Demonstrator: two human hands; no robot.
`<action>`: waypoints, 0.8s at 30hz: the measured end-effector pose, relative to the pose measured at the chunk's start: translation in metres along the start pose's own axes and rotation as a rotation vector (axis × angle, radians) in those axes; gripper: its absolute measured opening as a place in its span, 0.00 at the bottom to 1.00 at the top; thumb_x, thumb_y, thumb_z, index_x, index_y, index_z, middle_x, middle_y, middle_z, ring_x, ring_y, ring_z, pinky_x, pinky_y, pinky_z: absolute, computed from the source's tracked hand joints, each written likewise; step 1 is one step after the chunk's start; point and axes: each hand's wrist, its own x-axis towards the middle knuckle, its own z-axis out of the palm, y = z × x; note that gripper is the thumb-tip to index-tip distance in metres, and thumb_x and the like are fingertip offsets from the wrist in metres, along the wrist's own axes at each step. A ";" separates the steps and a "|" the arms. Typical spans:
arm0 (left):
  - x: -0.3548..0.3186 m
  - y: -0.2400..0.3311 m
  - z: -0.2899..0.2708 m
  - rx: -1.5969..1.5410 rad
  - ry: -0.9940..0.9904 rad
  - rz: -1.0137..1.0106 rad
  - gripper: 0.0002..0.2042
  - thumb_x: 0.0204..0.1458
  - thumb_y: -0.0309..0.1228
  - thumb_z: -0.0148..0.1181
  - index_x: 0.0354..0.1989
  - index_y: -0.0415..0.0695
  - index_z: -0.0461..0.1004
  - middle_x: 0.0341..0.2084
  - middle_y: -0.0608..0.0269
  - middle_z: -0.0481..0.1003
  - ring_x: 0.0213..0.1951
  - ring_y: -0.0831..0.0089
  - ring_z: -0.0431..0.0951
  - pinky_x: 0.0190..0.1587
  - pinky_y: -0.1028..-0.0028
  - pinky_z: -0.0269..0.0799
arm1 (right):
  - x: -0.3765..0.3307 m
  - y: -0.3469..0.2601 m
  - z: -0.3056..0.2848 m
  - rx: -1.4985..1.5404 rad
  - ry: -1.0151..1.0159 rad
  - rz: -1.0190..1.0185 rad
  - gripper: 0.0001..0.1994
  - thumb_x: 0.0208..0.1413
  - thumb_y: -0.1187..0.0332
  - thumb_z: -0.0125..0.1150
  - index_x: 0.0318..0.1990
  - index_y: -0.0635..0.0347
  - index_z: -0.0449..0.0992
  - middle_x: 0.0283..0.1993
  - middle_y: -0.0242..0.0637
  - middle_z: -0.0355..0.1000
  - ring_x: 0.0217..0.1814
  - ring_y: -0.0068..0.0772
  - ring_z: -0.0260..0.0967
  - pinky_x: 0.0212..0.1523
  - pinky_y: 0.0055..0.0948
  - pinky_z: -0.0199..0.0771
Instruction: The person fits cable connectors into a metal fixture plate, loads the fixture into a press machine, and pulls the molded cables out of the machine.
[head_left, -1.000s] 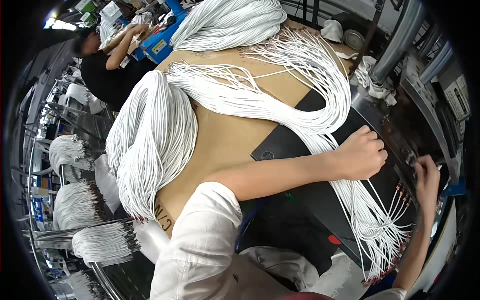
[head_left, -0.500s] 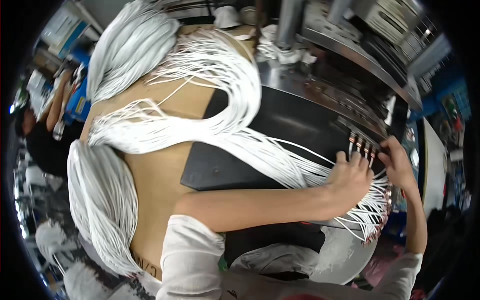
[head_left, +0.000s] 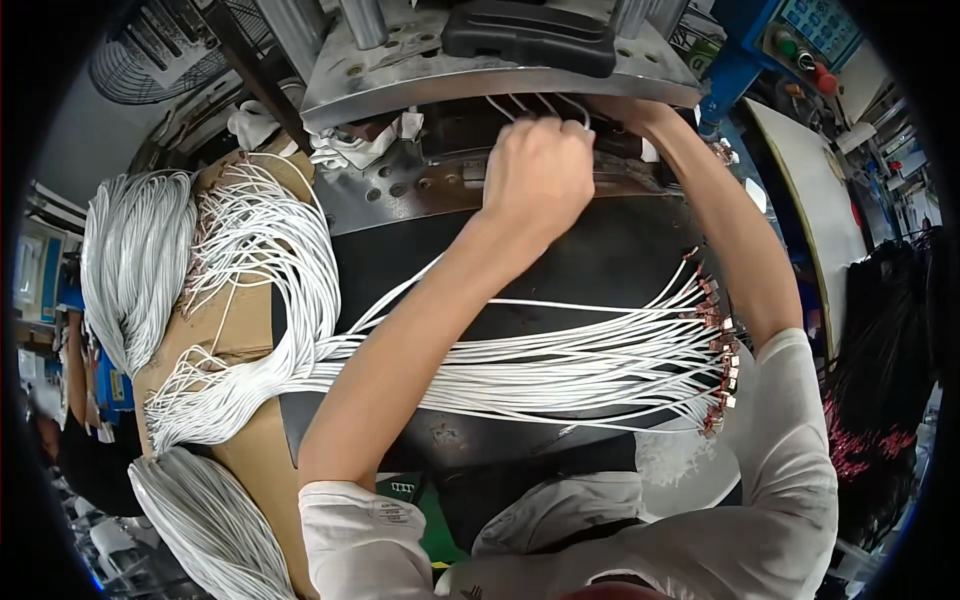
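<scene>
My left hand (head_left: 540, 175) is raised at the front of a metal press, its fingers closed round several white cables (head_left: 543, 103). These run from the hand into the gap under the press's upper plate (head_left: 480, 88), where their far ends are hidden. Beside it, my right hand (head_left: 622, 112) reaches into the same gap, and its fingers are out of sight beneath the plate. Below my arms, a spread bunch of white cables (head_left: 560, 360) with copper-coloured connectors (head_left: 722, 375) at the right ends lies across a black work surface (head_left: 600, 245).
Coiled white cable bundles (head_left: 140, 265) lie on cardboard (head_left: 245, 335) at the left. A white bowl (head_left: 715, 480) with pale granules sits near my right elbow. At the upper right are a blue control box (head_left: 815, 35) and a red button (head_left: 826, 83). Black cables (head_left: 880, 350) hang at the far right.
Both hands have moved from the cable ends at the table's right side up into the press opening, the left carrying several cables. My view has swung toward the press.
</scene>
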 end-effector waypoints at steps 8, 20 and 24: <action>0.005 -0.024 -0.011 0.179 -0.301 -0.326 0.16 0.55 0.40 0.56 0.23 0.40 0.81 0.24 0.47 0.79 0.29 0.53 0.81 0.38 0.59 0.76 | 0.010 0.027 0.007 -0.535 0.297 -0.493 0.10 0.59 0.66 0.60 0.46 0.56 0.75 0.43 0.31 0.74 0.44 0.32 0.70 0.46 0.28 0.72; 0.002 -0.046 -0.005 0.209 -0.189 -0.317 0.20 0.56 0.46 0.55 0.27 0.41 0.80 0.24 0.49 0.79 0.29 0.53 0.81 0.36 0.59 0.77 | 0.012 0.000 0.007 -0.162 0.101 -0.348 0.19 0.58 0.57 0.62 0.52 0.57 0.74 0.50 0.39 0.75 0.51 0.36 0.72 0.52 0.34 0.71; 0.000 -0.031 -0.008 0.240 -0.243 -0.292 0.19 0.56 0.48 0.57 0.31 0.41 0.80 0.28 0.51 0.79 0.33 0.53 0.81 0.37 0.59 0.77 | 0.010 -0.025 0.010 -0.181 0.060 -0.311 0.20 0.57 0.57 0.62 0.52 0.59 0.74 0.50 0.43 0.75 0.52 0.41 0.72 0.53 0.39 0.70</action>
